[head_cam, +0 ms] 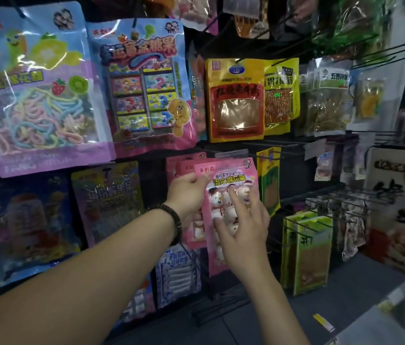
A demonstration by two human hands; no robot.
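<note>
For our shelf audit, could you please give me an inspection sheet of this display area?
Surface: black peg rack, with packets hanging from its hooks.
Job's things: pink marshmallow packet, in front of other pink packets.
Clutter: rainbow candy bag, yellow snack packet, green packets.
Hands: left hand grips the marshmallow packet's upper left edge; right hand lays spread fingers on its front.
Cables: nothing seen.
Surroundings: grey floor below; bracelet on the left wrist.
</note>
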